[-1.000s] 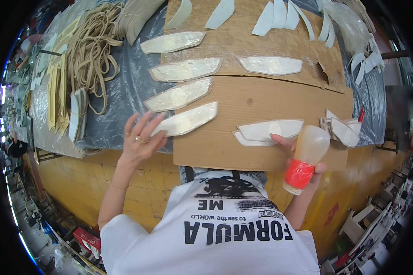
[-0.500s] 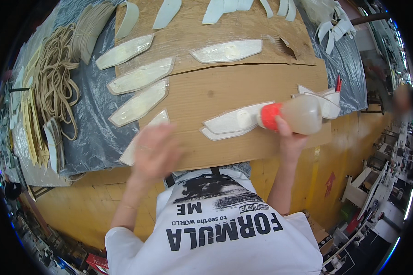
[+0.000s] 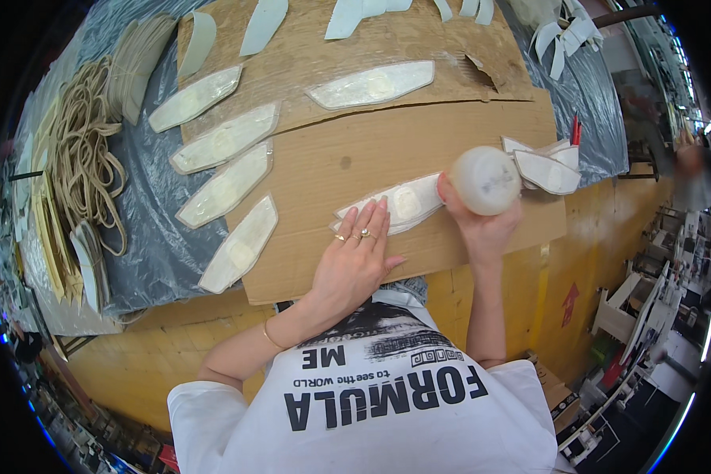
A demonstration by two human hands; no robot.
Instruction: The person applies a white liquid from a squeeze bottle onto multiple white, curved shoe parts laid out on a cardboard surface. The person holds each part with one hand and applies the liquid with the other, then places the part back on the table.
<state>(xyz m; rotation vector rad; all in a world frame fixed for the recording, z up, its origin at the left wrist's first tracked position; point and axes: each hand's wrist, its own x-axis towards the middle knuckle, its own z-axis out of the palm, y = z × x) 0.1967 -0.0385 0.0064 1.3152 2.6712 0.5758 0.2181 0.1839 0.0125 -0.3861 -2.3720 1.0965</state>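
My left hand (image 3: 357, 254) lies flat, fingers stretched out, on the left part of a long white fabric piece (image 3: 407, 204) with a stitched-looking border and a pale round patch. Another such piece seems to lie under it, showing along the lower edge. My right hand (image 3: 482, 227) is wrapped round a translucent plastic bottle (image 3: 488, 182), tipped so that its base faces up. A bit of red shows at the bottle's neck end, by the right end of the white piece; its tip is hidden.
Similar white pieces (image 3: 238, 243) lie spread across the cardboard (image 3: 308, 268) and blue plastic sheet (image 3: 146, 272). Overlapping pieces (image 3: 547, 171) and a red pen (image 3: 576, 130) are at the right. Coiled beige cord (image 3: 87, 130) and bundled strips (image 3: 138, 67) lie at the left.
My left hand has moved right from the lower left piece and now rests on the middle one. The bottle has shifted left and tipped from lying sideways to base up.
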